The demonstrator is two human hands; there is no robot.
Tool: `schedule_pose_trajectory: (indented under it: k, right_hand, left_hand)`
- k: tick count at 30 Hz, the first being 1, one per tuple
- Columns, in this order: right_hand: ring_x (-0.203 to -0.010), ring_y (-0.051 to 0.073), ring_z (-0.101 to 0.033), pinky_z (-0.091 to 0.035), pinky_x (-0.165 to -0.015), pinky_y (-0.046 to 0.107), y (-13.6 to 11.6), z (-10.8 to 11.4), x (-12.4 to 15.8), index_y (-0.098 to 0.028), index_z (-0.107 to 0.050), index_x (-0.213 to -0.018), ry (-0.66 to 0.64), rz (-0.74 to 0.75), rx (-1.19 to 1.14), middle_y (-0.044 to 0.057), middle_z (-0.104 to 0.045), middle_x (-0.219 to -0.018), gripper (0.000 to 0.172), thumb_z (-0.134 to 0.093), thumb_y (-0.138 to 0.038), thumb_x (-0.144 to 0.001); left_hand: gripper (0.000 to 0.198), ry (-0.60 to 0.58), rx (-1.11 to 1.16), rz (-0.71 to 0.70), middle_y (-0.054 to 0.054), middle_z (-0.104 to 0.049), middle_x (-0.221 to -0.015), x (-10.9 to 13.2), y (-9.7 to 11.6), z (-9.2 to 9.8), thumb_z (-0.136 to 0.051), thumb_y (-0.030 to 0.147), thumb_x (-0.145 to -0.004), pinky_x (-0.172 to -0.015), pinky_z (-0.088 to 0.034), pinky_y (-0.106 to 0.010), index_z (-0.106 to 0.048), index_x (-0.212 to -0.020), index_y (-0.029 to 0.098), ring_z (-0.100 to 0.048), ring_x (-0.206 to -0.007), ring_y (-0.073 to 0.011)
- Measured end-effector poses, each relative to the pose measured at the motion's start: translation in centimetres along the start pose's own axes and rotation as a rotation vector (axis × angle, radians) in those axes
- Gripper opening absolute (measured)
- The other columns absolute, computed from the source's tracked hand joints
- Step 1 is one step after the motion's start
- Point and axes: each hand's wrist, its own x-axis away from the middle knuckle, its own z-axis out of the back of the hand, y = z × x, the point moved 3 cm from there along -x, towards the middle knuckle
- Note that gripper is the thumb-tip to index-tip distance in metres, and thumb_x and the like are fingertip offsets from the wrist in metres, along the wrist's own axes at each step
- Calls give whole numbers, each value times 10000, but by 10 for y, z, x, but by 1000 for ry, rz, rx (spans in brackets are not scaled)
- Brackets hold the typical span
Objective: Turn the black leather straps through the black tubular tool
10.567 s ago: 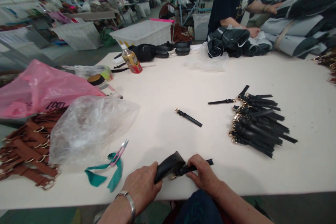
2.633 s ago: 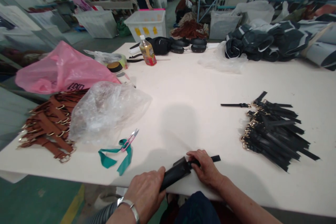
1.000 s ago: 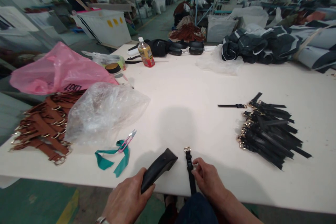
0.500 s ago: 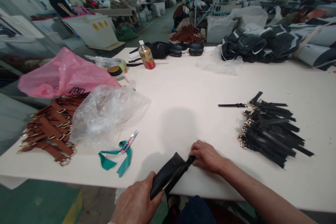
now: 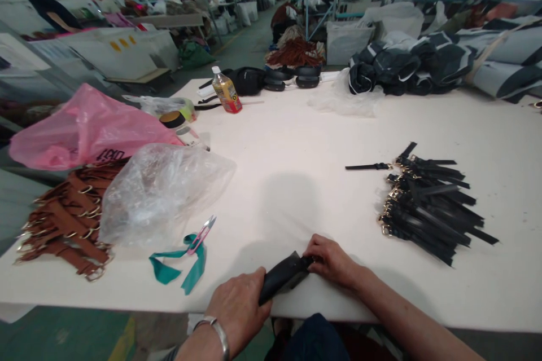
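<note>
Near the front edge of the white table, a black leather-like piece points up and to the right. My left hand, below a silver bracelet-wearing wrist, is wrapped round its lower end. At the upper end, my right hand pinches a small black strap end. Its fingertips partly hide the strap. On the right lies a pile of black straps with gold-coloured buckles, and a single strap sticks out leftward from it. Pink-handled snips rest on a teal ribbon to the left.
Brown straps with metal rings, a clear plastic bag and a pink bag cover the left side. A bottle stands at the back. Dark rolled material lies back right. People sit or stand beyond.
My left hand and the black piece have moved right and slightly up, and the bracelet has come into view. The piece is now closer to my right hand. The head view has shifted slightly.
</note>
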Motion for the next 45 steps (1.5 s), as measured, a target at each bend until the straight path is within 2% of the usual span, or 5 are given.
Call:
schedule_pose_trajectory:
  k: [4, 10, 27, 35, 45]
  right_hand:
    - [-831, 150, -543, -436, -742, 254, 1, -1, 1, -212, -651, -918, 14, 29, -58, 18, -565, -891, 240, -667, -90, -712]
    - [-779, 143, -533, -431, -694, 249, 3, -1, 0, -216, -644, -911, 20, 4, -52, 10, -554, -882, 309, -654, -36, -660]
    - [-803, 144, -532, -430, -721, 258, -2, 0, -1, -206, -643, -880, 22, 12, -84, 13, -556, -871, 234, -654, -56, -701]
    - [-762, 134, -532, -433, -675, 246, 2, -2, 0, -210, -638, -888, 33, -10, -122, 11, -557, -888, 319, -648, -1, -647]
    - [-782, 141, -533, -428, -688, 253, 3, -2, 1, -211, -636, -887, 39, -11, -116, 12, -564, -899, 321, -631, 1, -646]
  left_hand:
    - [390, -66, -3, 41, -103, -654, -1008, 5, -13, 3, -488, 308, -739, -843, -467, -435, -561, -1110, 216, -601, -978, -307]
    - [349, -24, 7, -6, -104, -659, -972, -4, -1, 6, -467, 291, -732, -801, -478, -436, -577, -1051, 202, -612, -938, -310]
    - [377, -71, 34, 41, -101, -657, -984, 3, -16, 1, -489, 285, -720, -834, -466, -442, -577, -1080, 210, -600, -968, -315]
    - [335, -26, 51, 8, -97, -661, -947, 1, -2, 3, -458, 264, -728, -802, -475, -457, -582, -1033, 201, -611, -926, -321]
    - [419, -37, 38, 14, -108, -655, -994, 4, 4, -2, -464, 262, -762, -832, -471, -427, -539, -1164, 174, -601, -962, -303]
